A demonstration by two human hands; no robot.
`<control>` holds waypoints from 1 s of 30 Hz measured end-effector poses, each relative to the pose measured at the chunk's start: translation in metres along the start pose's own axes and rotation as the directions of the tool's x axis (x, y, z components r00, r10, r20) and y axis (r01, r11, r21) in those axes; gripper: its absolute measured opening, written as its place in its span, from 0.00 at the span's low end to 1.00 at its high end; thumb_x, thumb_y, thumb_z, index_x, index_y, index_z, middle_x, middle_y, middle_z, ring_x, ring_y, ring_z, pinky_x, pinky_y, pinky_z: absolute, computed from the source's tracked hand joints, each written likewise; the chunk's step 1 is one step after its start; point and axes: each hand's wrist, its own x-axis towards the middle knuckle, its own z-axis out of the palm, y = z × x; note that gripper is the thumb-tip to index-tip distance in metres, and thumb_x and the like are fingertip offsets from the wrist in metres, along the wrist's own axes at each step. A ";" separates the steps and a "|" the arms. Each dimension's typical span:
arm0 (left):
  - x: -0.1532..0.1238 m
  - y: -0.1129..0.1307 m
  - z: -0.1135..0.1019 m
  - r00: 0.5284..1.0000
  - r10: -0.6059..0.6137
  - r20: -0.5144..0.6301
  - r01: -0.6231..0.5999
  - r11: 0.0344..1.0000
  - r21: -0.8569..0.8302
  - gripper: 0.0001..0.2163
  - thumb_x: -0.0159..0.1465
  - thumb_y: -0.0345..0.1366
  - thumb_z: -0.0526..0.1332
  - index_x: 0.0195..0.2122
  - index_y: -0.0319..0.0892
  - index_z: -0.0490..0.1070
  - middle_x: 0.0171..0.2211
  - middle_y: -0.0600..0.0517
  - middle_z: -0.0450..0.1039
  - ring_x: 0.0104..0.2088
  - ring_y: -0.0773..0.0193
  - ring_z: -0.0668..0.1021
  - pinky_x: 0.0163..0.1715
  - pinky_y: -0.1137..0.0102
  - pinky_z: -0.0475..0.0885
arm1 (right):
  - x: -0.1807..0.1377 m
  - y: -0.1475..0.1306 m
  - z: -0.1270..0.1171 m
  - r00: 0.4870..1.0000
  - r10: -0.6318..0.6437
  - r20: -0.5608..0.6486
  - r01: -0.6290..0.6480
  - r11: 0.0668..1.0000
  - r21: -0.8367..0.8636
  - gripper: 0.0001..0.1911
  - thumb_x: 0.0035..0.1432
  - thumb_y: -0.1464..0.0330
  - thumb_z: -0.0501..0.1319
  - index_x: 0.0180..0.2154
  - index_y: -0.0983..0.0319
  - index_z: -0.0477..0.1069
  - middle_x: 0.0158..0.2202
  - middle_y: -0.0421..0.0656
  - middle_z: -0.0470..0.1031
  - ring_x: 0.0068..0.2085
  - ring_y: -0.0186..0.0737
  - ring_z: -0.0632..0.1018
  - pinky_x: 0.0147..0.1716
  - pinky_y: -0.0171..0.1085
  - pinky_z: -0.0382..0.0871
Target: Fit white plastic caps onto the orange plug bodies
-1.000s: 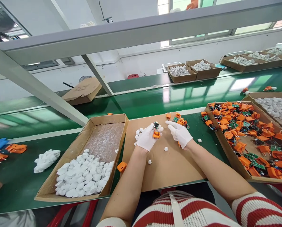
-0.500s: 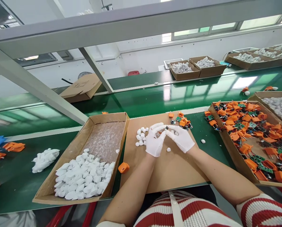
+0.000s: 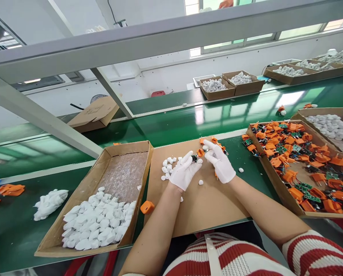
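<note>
In the middle of the head view, my white-gloved left hand (image 3: pixel 185 171) holds an orange plug part (image 3: pixel 200 153) with a small dark circuit board (image 3: pixel 194 158) between its fingers and thumb. Just right of that part is my gloved right hand (image 3: pixel 221 164), its index finger and thumb apart; whether its fingertips touch the part is unclear. Both hands are over a brown cardboard sheet (image 3: pixel 210 207). Small white lumps (image 3: pixel 167 167) lie left of my left hand, and a single white lump (image 3: pixel 200 182) sits below the hands. Behind my right hand, more orange plug parts (image 3: pixel 214 140) are partly hidden.
A cardboard tray (image 3: pixel 144 168) of white lumps stands left, with an orange housing (image 3: pixel 147 207) beside it. On the right is a box (image 3: pixel 271 188) of orange plug parts and boards. Beyond runs a green conveyor (image 3: pixel 165 128). A grey beam (image 3: pixel 160 34) crosses above.
My hands, pinched close together before, have moved apart. The right hand's fingers have lifted and spread, and the orange part with its board now shows in my left hand. The view has shifted slightly.
</note>
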 end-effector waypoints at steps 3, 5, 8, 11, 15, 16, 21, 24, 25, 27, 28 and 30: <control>-0.001 0.002 0.004 0.998 -0.062 0.000 0.062 0.995 -0.077 0.07 0.64 0.32 0.62 0.41 0.38 0.75 0.42 0.45 0.77 0.45 0.62 0.80 0.54 0.68 0.73 | 0.006 -0.002 -0.004 0.995 0.081 -0.063 -0.070 0.985 0.155 0.25 0.59 0.62 0.56 0.57 0.61 0.65 0.43 0.45 0.76 0.27 0.32 0.71 0.28 0.35 0.68; -0.003 0.003 0.006 0.994 -0.113 -0.002 0.112 0.989 -0.091 0.07 0.64 0.32 0.62 0.41 0.37 0.75 0.42 0.45 0.77 0.44 0.62 0.80 0.52 0.69 0.73 | 0.007 -0.006 -0.005 0.986 0.150 -0.073 -0.136 0.975 0.175 0.21 0.59 0.60 0.57 0.51 0.63 0.70 0.33 0.42 0.77 0.19 0.29 0.67 0.22 0.34 0.65; -0.005 0.004 0.006 0.991 -0.130 -0.040 0.128 0.991 -0.049 0.09 0.63 0.34 0.63 0.45 0.38 0.75 0.44 0.46 0.76 0.43 0.60 0.80 0.45 0.67 0.75 | 0.005 -0.010 -0.003 0.976 0.211 -0.053 -0.202 0.970 0.134 0.17 0.55 0.59 0.63 0.43 0.62 0.75 0.25 0.38 0.74 0.19 0.30 0.70 0.24 0.34 0.68; -0.005 0.005 0.005 0.992 -0.106 -0.064 0.104 0.994 -0.025 0.10 0.64 0.36 0.63 0.45 0.40 0.75 0.46 0.47 0.75 0.43 0.61 0.80 0.42 0.68 0.75 | 0.002 -0.012 -0.002 0.984 0.178 -0.005 -0.174 0.969 0.178 0.23 0.55 0.56 0.65 0.50 0.60 0.74 0.41 0.43 0.78 0.37 0.38 0.79 0.39 0.37 0.74; -0.002 0.006 0.004 0.996 -0.074 -0.052 0.071 0.996 -0.050 0.07 0.64 0.35 0.63 0.41 0.40 0.76 0.42 0.47 0.76 0.40 0.63 0.79 0.45 0.67 0.74 | -0.001 -0.013 -0.004 0.959 0.248 0.135 -0.275 0.930 0.244 0.27 0.57 0.52 0.63 0.52 0.61 0.74 0.43 0.46 0.79 0.25 0.31 0.75 0.24 0.34 0.71; -0.002 0.006 0.004 0.997 -0.067 -0.045 0.064 0.996 -0.063 0.07 0.64 0.34 0.63 0.41 0.40 0.77 0.42 0.48 0.77 0.41 0.63 0.79 0.46 0.67 0.73 | -0.001 -0.015 -0.004 0.951 0.278 0.139 -0.303 0.927 0.221 0.25 0.57 0.52 0.63 0.50 0.62 0.75 0.40 0.46 0.80 0.20 0.28 0.70 0.20 0.32 0.67; -0.002 0.005 0.005 0.998 -0.022 0.054 0.029 0.990 -0.138 0.06 0.64 0.33 0.62 0.39 0.37 0.77 0.42 0.46 0.77 0.46 0.62 0.78 0.53 0.66 0.71 | -0.002 -0.019 -0.006 0.960 0.278 0.031 -0.279 0.948 0.154 0.22 0.58 0.53 0.62 0.50 0.58 0.77 0.40 0.44 0.81 0.19 0.26 0.68 0.18 0.31 0.63; -0.003 0.003 0.005 0.991 -0.005 0.133 0.016 0.997 -0.080 0.09 0.64 0.33 0.62 0.44 0.37 0.76 0.46 0.45 0.76 0.50 0.60 0.77 0.56 0.64 0.69 | -0.003 -0.018 -0.003 0.973 0.222 0.066 -0.228 0.969 0.099 0.24 0.61 0.55 0.59 0.56 0.56 0.73 0.45 0.44 0.80 0.19 0.26 0.70 0.19 0.31 0.66; -0.003 0.001 0.004 0.988 -0.005 0.156 0.015 0.998 -0.061 0.10 0.64 0.33 0.63 0.46 0.37 0.76 0.48 0.44 0.76 0.51 0.58 0.76 0.57 0.63 0.68 | -0.004 -0.018 -0.002 0.976 0.204 0.081 -0.211 0.973 0.090 0.24 0.62 0.56 0.58 0.58 0.54 0.70 0.49 0.44 0.78 0.18 0.25 0.69 0.19 0.31 0.66; -0.002 -0.002 0.003 0.982 -0.005 0.186 0.012 0.999 -0.035 0.12 0.64 0.34 0.63 0.48 0.39 0.75 0.51 0.44 0.75 0.53 0.56 0.76 0.57 0.60 0.68 | -0.007 -0.018 0.001 0.981 0.167 0.096 -0.175 0.981 0.082 0.25 0.63 0.57 0.56 0.61 0.52 0.66 0.54 0.44 0.75 0.16 0.23 0.67 0.18 0.32 0.67; -0.002 -0.004 0.003 0.980 -0.005 0.198 0.010 1.000 -0.021 0.12 0.64 0.34 0.63 0.49 0.40 0.75 0.52 0.44 0.74 0.54 0.55 0.75 0.57 0.59 0.68 | -0.009 -0.018 0.003 0.983 0.155 0.098 -0.162 0.984 0.071 0.25 0.64 0.58 0.56 0.61 0.52 0.66 0.52 0.43 0.77 0.15 0.23 0.66 0.18 0.32 0.68; -0.002 -0.007 0.002 0.978 -0.005 0.211 0.003 1.000 0.007 0.12 0.64 0.35 0.63 0.48 0.40 0.75 0.52 0.45 0.75 0.54 0.54 0.75 0.56 0.59 0.69 | -0.012 -0.017 0.004 0.985 0.134 0.104 -0.136 0.990 0.019 0.23 0.64 0.59 0.54 0.59 0.55 0.70 0.40 0.40 0.81 0.14 0.25 0.66 0.19 0.32 0.69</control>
